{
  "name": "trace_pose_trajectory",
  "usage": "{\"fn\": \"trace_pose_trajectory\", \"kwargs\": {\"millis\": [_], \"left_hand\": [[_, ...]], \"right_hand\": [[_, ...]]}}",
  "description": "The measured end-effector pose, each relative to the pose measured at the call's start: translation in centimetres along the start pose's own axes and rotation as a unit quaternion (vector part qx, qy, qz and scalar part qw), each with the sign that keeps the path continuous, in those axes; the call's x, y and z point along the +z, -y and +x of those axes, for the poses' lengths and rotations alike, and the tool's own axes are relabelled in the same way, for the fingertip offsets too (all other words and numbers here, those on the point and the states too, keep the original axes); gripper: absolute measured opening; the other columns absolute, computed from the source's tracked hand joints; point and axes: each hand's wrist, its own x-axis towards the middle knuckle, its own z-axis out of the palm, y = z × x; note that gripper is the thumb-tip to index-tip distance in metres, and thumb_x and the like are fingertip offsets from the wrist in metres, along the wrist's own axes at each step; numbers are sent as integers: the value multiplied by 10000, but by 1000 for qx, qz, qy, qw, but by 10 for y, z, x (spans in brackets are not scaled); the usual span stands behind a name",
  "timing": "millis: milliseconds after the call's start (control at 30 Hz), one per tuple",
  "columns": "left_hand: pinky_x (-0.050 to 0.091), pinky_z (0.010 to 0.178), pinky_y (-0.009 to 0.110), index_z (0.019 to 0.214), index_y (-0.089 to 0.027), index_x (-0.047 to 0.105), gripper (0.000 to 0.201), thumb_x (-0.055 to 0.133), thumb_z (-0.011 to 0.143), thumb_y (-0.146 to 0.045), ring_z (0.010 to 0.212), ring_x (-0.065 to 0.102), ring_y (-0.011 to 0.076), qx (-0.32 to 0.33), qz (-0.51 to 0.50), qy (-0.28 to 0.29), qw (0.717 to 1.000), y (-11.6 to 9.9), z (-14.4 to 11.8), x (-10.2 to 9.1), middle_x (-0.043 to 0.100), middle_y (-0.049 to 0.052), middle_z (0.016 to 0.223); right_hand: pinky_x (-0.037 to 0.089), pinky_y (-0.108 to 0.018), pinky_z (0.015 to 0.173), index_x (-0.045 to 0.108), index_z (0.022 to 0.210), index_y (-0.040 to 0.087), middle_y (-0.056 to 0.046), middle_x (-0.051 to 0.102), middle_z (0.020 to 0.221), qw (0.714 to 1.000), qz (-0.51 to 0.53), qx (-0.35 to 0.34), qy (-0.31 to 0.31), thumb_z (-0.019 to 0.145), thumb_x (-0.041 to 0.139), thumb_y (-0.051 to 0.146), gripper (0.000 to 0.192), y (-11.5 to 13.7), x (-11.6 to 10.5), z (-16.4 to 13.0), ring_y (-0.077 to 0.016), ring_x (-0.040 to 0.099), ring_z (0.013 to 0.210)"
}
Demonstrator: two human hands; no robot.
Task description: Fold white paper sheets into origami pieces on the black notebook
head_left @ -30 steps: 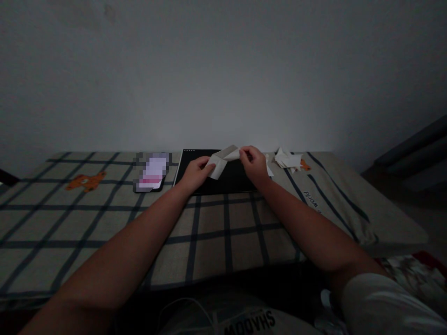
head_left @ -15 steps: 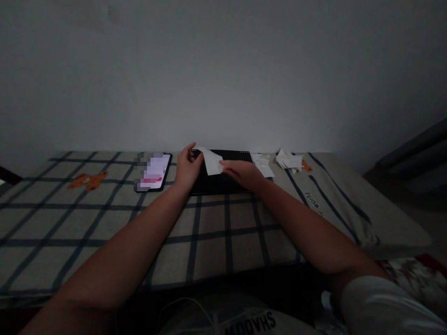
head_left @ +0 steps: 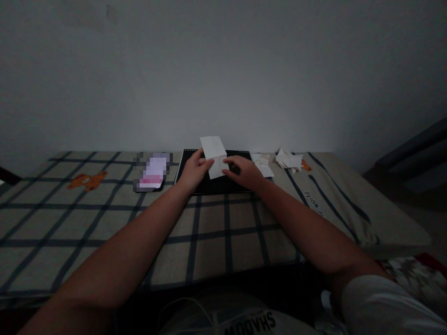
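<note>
Dim light falls on a plaid-covered bed [head_left: 104, 218] by a bare wall, where a person holds a folded paper [head_left: 214, 156] over a black pad [head_left: 216, 184]. Thin, light and easily creased, it likely handles best by its edges. Left hand [head_left: 193, 171] and right hand [head_left: 244, 171] pinch its lower sides, forearms outstretched.

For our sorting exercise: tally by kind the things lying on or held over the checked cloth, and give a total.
White paper sheet held in both hands: 1
Black pad: 1
Phone: 1
Flat paper pieces beside the pad: 1 small stack
Heap of folded paper pieces: 1
Total: 5
</note>
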Motion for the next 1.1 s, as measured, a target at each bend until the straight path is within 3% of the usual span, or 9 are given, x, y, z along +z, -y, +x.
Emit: {"fn": "trace_pose_trajectory", "kwargs": {"millis": [100,233,400,567,700,800,933,1000,1100], "left_hand": [[528,856,404,1241,-123,570,565,706,748,-362,905,691,242,-1,12,32,999,-1,-2,3,731,119,1038],[487,945,419,1135,-138,667,484,718,747,-423,1070,643,270,23,50,76,996,-3,-6,7,696,123,1160],[483,918,400,1038,-172,726,401,666,789,-480,996,651,248,35,114,91,989,-3,-5,6,730,73,1057],[468,914,372,1011,-145,715,412,643,796,-489,959,647,232,17,76,79,994,0,-3,4,730,82,1009],[488,866,357,1047,-135,678,414,630,801,-464,942,640,219,16,60,37,997,2,-2,3,715,91,1046],[513,760,331,1089,-145,644,416,624,801,-445,836,646,197,3,58,-5,998,5,1,1,716,75,955],[519,722,308,1198,-162,584,485,679,761,-348,747,636,157,30,78,-90,992,9,5,-6,698,54,898],[523,769,325,1127,-163,628,425,702,736,-311,776,639,158,56,130,-129,981,7,6,-9,697,72,982],[513,846,362,952,-171,713,259,690,758,-341,868,651,199,73,214,-134,965,2,4,-10,712,86,1019]], "right_hand": [[548,-314,737,614,1162,150,-100,680,983,994,45,86,-59,848,623,414,410,1,2,2,-170,646,826],[521,-278,655,664,1039,155,-55,672,837,983,69,144,-91,801,666,424,359,-1,3,5,-138,610,705],[520,-274,624,683,975,154,-51,685,797,964,148,202,-91,741,703,450,378,-2,5,6,-142,621,683],[533,-307,662,687,973,140,-63,693,821,952,190,221,-95,718,696,433,389,-6,8,6,-151,629,676],[526,-307,637,691,924,167,-37,701,783,939,221,242,-107,766,597,399,296,-10,6,5,-153,618,651],[508,-308,650,688,793,176,-12,681,724,934,197,267,-131,742,588,371,224,-13,4,5,-166,610,682],[495,-300,640,686,779,168,-13,683,729,912,248,303,-123,716,603,363,221,-12,3,6,-162,606,691],[496,-293,627,690,805,169,-12,691,730,902,280,308,-115,717,616,370,232,-10,3,6,-153,603,672],[505,-294,630,699,826,170,-16,706,745,901,293,304,-101,718,637,377,242,-6,4,6,-151,610,673]]}}
